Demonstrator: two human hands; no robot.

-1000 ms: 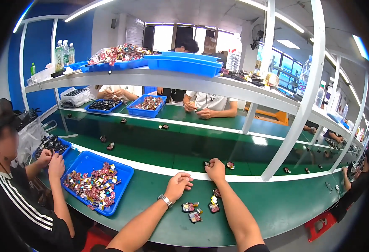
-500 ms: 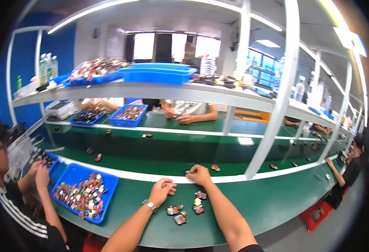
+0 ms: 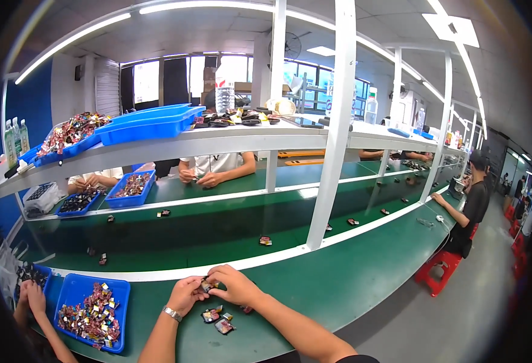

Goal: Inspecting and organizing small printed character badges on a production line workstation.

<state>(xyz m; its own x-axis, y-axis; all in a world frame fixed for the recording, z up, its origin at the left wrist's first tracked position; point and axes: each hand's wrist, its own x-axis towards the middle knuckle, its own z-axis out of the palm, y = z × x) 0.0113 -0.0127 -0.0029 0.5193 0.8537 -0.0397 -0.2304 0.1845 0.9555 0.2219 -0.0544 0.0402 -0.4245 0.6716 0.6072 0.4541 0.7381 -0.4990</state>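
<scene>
My left hand (image 3: 186, 294), with a metal watch on its wrist, and my right hand (image 3: 237, 285) meet above the green bench. Between their fingertips they grip one small black part with pink and yellow patches (image 3: 208, 284), partly covered by the fingers. Just below lie similar parts: one with a yellow tab (image 3: 211, 314), another a little nearer (image 3: 224, 327), and a piece (image 3: 246, 310) half hidden by my right hand. To the left stands a blue tray (image 3: 125, 314) heaped with small pink, yellow and white pieces.
Beyond the white rail (image 3: 169, 273), a dark green belt (image 3: 205, 236) carries scattered parts. A white post (image 3: 331, 145) rises from the rail to a shelf with blue trays (image 3: 148, 126). Co-workers sit at left, opposite and right, near a red stool (image 3: 438, 272).
My right hand has come back from the belt's edge, bringing a small part to my left hand. Both hands now touch it. The view has swung to the right.
</scene>
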